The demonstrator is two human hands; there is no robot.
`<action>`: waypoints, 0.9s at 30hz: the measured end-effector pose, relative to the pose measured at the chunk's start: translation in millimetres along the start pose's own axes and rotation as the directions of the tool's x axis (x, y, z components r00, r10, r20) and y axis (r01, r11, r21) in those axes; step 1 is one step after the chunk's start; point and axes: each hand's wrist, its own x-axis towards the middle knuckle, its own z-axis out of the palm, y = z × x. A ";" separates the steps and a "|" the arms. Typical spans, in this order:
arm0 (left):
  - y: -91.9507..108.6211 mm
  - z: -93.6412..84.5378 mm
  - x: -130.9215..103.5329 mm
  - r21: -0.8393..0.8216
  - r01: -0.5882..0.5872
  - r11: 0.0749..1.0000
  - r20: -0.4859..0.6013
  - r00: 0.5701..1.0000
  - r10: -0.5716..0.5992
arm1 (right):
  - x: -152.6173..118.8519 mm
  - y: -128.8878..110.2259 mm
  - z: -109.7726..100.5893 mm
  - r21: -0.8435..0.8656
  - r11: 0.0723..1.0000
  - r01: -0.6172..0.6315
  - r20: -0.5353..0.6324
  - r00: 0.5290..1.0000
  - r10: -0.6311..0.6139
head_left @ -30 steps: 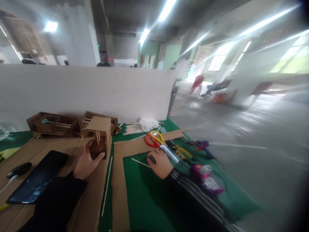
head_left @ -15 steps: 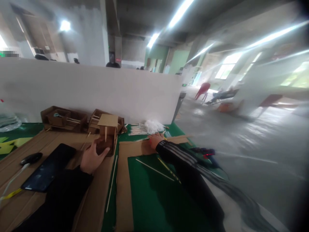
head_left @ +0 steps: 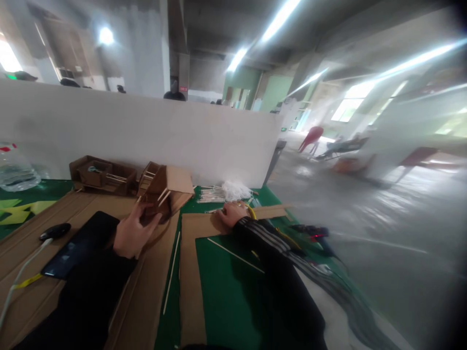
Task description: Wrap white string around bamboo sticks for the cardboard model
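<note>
My left hand grips a small brown cardboard box, thumb and fingers spread on its near side. The box is tilted, its pale flap leans right, and short wooden sticks stick out of it. My right hand is closed, knuckles up, over the far edge of an L-shaped cardboard piece. What its fingers hold is hidden. A yellow band curves beside that wrist. Just beyond lie a bundle of thin wooden sticks and a white stringy heap.
Another cardboard box stands by the white partition. On the cardboard sheet at left lie a phone and a black cabled device. A plastic bottle stands far left. A glue-gun-like tool lies right, near the table's edge.
The box in my left hand has tipped, its flap swinging right and its sticks slanting. My right hand has curled in slightly leftward. The yellow band now arches by the right wrist.
</note>
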 end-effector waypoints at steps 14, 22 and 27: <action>-34.7 -9.6 -0.9 0.003 0.020 1.000 0.050 0.999 -0.021 | 8.8 -18.2 -31.0 0.033 0.999 -0.005 -0.054 0.998 0.007; -16.1 -7.4 -12.6 0.213 0.026 0.977 -0.026 0.999 -0.021 | 5.3 -31.2 -95.3 0.031 0.999 0.040 -0.265 0.964 -0.031; -5.9 -9.7 -16.4 0.224 0.036 0.974 -0.082 0.996 -0.018 | -3.9 -37.3 -144.9 0.031 0.999 0.028 -0.434 0.901 -0.012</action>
